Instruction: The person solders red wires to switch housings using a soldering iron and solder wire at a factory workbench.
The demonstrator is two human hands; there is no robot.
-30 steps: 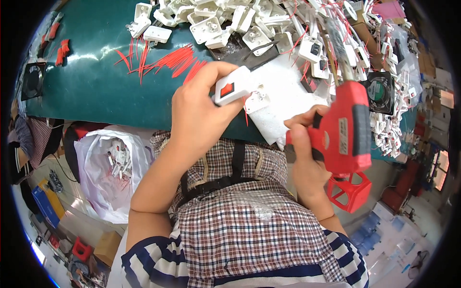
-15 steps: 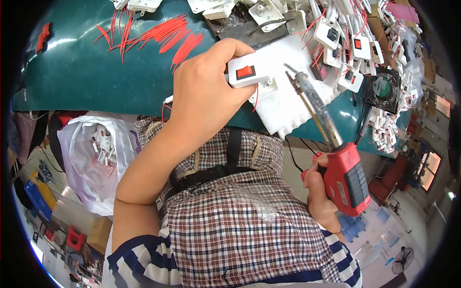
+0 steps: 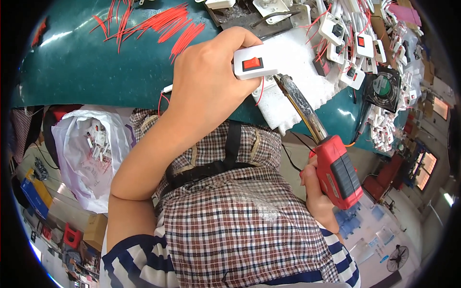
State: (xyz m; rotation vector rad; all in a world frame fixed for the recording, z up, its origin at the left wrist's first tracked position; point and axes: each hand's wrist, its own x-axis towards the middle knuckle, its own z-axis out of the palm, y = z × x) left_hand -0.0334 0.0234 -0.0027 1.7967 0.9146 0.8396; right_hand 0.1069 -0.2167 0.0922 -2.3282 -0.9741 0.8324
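Observation:
Between the fingers and thumb of my left hand (image 3: 204,79) is a white plastic switch housing (image 3: 270,60) with a red rocker switch, held above the white foam sheet (image 3: 300,57). A thin red wire hangs below it. My right hand (image 3: 318,197) is wrapped round the grip of a red and black soldering gun (image 3: 338,173), whose long metal barrel points up and left. The tip reaches the housing's lower right edge; whether it touches cannot be made out. Under it, another white plastic part lies on the foam, mostly hidden.
Cut red wires (image 3: 165,26) are strewn on the green table (image 3: 72,77). Wired white switch housings (image 3: 333,29) crowd the right side, beside a small black fan (image 3: 382,86). A white bag (image 3: 72,139) holding more parts hangs open below the table's left edge.
The soldering gun has moved left, bringing its tip from apart to the housing's edge. My left hand with the housing has shifted slightly right and up in the view.

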